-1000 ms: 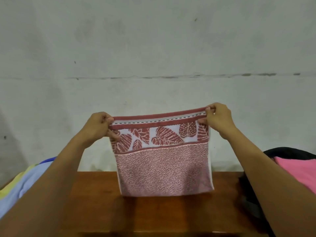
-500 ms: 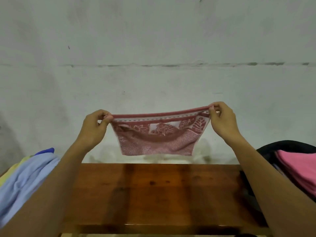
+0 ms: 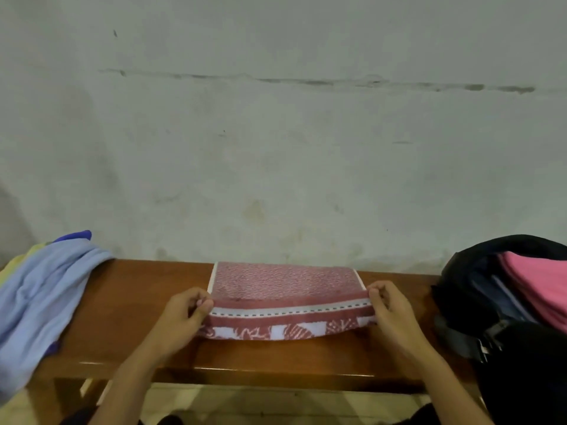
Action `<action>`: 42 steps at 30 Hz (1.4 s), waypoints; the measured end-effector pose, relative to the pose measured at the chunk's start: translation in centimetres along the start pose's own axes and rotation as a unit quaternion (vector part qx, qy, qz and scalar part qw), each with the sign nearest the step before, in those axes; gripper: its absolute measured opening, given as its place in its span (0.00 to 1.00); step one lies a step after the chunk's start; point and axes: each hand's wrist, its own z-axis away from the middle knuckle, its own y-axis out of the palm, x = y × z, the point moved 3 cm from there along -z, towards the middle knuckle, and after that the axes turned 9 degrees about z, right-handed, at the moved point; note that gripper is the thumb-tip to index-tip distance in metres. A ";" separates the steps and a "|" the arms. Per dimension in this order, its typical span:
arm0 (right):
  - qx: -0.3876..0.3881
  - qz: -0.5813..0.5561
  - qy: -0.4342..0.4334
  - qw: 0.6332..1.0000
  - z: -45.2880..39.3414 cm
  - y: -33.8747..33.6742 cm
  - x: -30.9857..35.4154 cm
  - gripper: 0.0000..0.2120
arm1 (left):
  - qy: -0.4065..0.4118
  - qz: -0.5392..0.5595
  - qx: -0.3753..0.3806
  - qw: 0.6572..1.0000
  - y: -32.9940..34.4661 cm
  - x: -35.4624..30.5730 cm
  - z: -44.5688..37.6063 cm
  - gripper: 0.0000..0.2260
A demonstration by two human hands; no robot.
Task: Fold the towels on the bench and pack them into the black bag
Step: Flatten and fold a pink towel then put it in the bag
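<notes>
You have the red patterned towel [image 3: 285, 283] lying at the middle of the bench [image 3: 129, 302], near its back edge, with the banded hem lifted toward you. Your left hand [image 3: 181, 320] and right hand [image 3: 391, 314] each pinch one corner of that hem. The cloth looks soft, light and limp, so I think it is best held at the corners and laid flat. The unfolded blue towels [image 3: 46, 302] wait at the left end; the black bag [image 3: 497, 305], with pink cloth [image 3: 540, 286] inside, stands open at the right end, so nothing blocks the fold.
</notes>
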 end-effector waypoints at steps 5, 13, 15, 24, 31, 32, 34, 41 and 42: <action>0.062 0.054 0.000 0.997 1.5 0.3 -2.2 0.07 | -0.012 -0.050 0.039 0.998 0.1 2.1 0.9 0.07; -0.018 -0.051 -0.069 0.996 0.6 -0.1 0.2 0.06 | 0.036 0.020 -0.002 0.999 0.5 -0.2 1.4 0.07; -0.024 -0.056 -0.057 0.997 -0.5 0.3 -0.1 0.07 | 0.045 0.027 -0.036 0.998 0.6 -0.5 1.0 0.07; 0.010 0.052 -0.040 0.998 -1.5 2.1 -2.0 0.06 | -0.002 -0.036 -0.073 0.997 1.7 1.2 -0.1 0.10; 0.113 0.026 -0.025 0.993 -0.1 1.5 -2.6 0.05 | -0.026 -0.065 -0.015 0.997 1.7 1.8 0.0 0.06; 0.102 0.018 -0.027 0.994 -0.1 1.3 -2.5 0.05 | -0.022 -0.064 -0.023 0.997 1.7 1.6 0.0 0.06; 0.069 -0.001 -0.027 0.997 -0.4 1.0 -2.2 0.07 | -0.005 -0.061 -0.051 0.997 1.6 1.1 -0.2 0.06; 0.025 0.078 -0.029 0.996 -3.2 2.2 -1.8 0.05 | 0.003 -0.120 -0.120 0.986 1.5 1.7 -2.6 0.07; 0.026 0.092 -0.023 0.995 -3.3 2.5 -1.8 0.06 | -0.002 -0.141 -0.123 0.982 1.3 1.7 -3.1 0.08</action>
